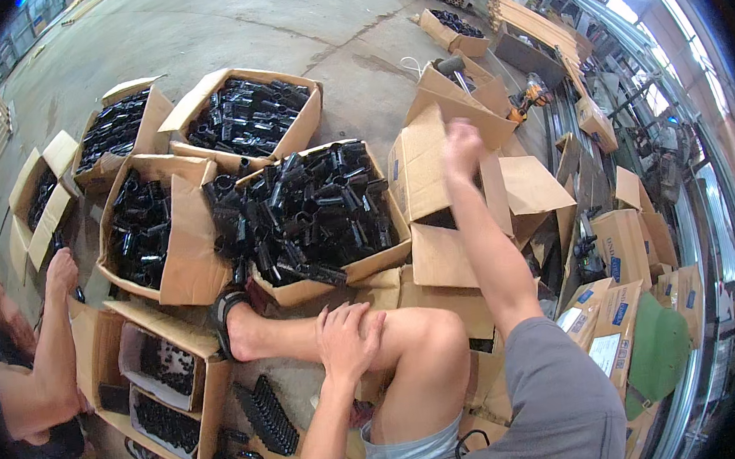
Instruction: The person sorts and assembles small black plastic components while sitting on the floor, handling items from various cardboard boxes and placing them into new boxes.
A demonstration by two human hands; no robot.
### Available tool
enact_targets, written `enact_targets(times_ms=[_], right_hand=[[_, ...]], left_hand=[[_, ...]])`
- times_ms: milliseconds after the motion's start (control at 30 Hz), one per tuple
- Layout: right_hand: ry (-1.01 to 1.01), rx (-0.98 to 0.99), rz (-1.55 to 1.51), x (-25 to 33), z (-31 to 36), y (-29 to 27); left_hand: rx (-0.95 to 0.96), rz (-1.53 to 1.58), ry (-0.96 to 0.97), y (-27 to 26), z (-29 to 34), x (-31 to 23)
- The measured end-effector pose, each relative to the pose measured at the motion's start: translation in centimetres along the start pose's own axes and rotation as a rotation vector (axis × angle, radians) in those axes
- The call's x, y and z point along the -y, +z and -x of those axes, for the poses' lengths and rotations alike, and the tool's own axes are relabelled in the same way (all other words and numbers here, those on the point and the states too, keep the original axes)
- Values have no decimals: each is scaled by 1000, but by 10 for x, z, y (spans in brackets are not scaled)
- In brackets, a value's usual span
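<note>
My left hand [349, 339] lies on my bent leg just below the knee, its fingers stretched out and nothing held. My right hand [463, 144] is raised at the upper edge of an open cardboard box [421, 178] on my right. Its fingers are blurred, so whether they grip the flap or hold something is unclear. Shadow and flaps hide what is inside that box. In front of me, a wide cardboard carton [397, 227] is heaped with black tubular parts [314, 203]. Some of these parts spill over its left side, against the neighbouring carton.
More cartons of black parts [246, 114] stand ahead and to the left. A co-worker's hand [62, 271] is at far left, near a box of small black pieces [167, 425]. An orange cordless drill [530, 98], metal bars and a green hat [659, 353] are at right.
</note>
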State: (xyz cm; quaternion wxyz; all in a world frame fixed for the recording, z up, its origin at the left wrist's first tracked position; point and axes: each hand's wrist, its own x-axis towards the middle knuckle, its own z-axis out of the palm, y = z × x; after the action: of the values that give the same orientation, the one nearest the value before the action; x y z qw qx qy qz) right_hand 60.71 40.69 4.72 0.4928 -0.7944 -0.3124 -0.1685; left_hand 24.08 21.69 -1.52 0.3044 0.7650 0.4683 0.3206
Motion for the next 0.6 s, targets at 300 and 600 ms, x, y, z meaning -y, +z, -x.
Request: enact_targets(times_ms=[300, 600], right_hand=[[956, 960, -171, -59, 74, 1], [627, 338, 703, -213, 10, 78]], left_hand=[[-38, -102, -130, -2, -8, 28], [31, -77, -83, 2, -16, 24]])
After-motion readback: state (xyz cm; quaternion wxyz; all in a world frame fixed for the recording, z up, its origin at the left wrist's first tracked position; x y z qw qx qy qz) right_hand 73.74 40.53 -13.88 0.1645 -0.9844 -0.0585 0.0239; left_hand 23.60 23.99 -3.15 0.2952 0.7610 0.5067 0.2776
